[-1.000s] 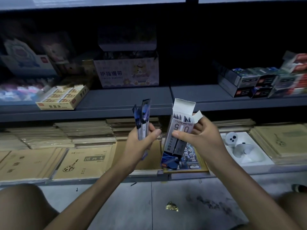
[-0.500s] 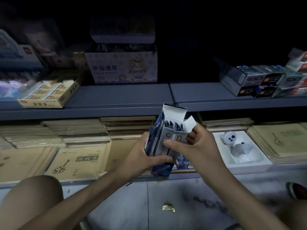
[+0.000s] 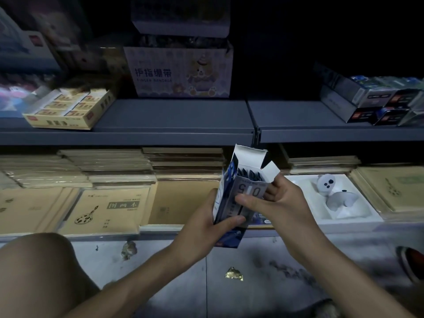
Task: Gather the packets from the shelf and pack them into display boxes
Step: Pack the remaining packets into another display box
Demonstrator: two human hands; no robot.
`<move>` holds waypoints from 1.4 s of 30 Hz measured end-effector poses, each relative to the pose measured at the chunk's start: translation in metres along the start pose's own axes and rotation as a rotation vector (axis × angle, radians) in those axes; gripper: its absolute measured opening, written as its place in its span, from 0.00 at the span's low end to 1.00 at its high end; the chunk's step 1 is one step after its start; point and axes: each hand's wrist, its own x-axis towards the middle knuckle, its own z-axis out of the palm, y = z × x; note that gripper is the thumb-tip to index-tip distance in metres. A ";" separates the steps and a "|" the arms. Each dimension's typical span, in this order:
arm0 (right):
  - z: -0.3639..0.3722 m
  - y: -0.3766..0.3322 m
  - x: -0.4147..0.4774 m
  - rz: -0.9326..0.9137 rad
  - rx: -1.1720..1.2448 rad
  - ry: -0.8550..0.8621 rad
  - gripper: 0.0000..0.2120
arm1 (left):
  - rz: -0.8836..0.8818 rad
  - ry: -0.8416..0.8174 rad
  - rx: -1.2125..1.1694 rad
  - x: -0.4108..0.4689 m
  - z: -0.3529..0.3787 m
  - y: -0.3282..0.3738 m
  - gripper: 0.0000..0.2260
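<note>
Gripping the box (image 3: 250,191) below the shelf (image 3: 137,134), the left hand (image 3: 202,226) and right hand (image 3: 284,203) are clamping its sides; packets (image 3: 249,174) are standing inside, so tilting is risking a spill.

Bear-printed carton (image 3: 181,72), yellow open box (image 3: 68,111), stacked tan notebooks (image 3: 107,203), gold wrapper (image 3: 234,274) on grey floor (image 3: 160,271)
</note>
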 end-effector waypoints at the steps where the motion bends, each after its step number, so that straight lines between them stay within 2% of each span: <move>1: 0.000 0.002 0.000 0.006 -0.007 -0.009 0.18 | 0.004 0.011 0.010 -0.002 0.000 -0.001 0.23; 3: 0.001 0.005 0.000 0.026 -0.060 -0.012 0.20 | -0.003 0.025 0.040 -0.006 0.000 -0.003 0.22; 5: 0.000 0.011 0.000 0.003 -0.235 0.071 0.24 | -0.025 0.050 0.096 -0.009 0.000 -0.006 0.22; 7: -0.003 0.011 -0.003 -0.098 -0.453 0.267 0.26 | -0.058 0.104 0.164 -0.010 -0.003 -0.012 0.19; 9: -0.005 0.004 -0.008 -0.286 -0.578 0.366 0.22 | -0.077 0.152 0.248 -0.010 -0.009 -0.016 0.16; 11: 0.000 -0.005 -0.017 -0.356 -0.532 0.288 0.12 | -0.069 0.181 0.331 -0.010 -0.012 -0.018 0.14; 14: 0.013 -0.005 -0.024 -0.253 -0.458 0.134 0.13 | -0.020 0.237 0.452 -0.010 -0.012 -0.016 0.13; 21: 0.020 0.009 -0.018 -0.267 -0.585 0.179 0.11 | 0.066 0.256 0.563 -0.008 -0.008 -0.021 0.13; 27: 0.015 0.007 -0.020 -0.299 -0.630 0.241 0.14 | 0.080 0.275 0.630 -0.008 -0.010 -0.016 0.13; 31: 0.007 -0.004 -0.020 -0.300 -0.479 0.276 0.12 | 0.046 0.267 0.602 -0.007 -0.014 -0.014 0.13; 35: 0.001 -0.016 -0.023 -0.314 -0.317 0.231 0.12 | 0.028 0.248 0.558 -0.006 -0.019 -0.015 0.13; 39: 0.005 -0.026 -0.024 -0.167 -0.105 0.050 0.04 | 0.027 0.216 0.483 -0.005 -0.016 -0.012 0.12; 42: 0.009 -0.021 -0.021 -0.072 -0.087 -0.081 0.11 | 0.025 0.185 0.423 -0.006 -0.013 -0.013 0.11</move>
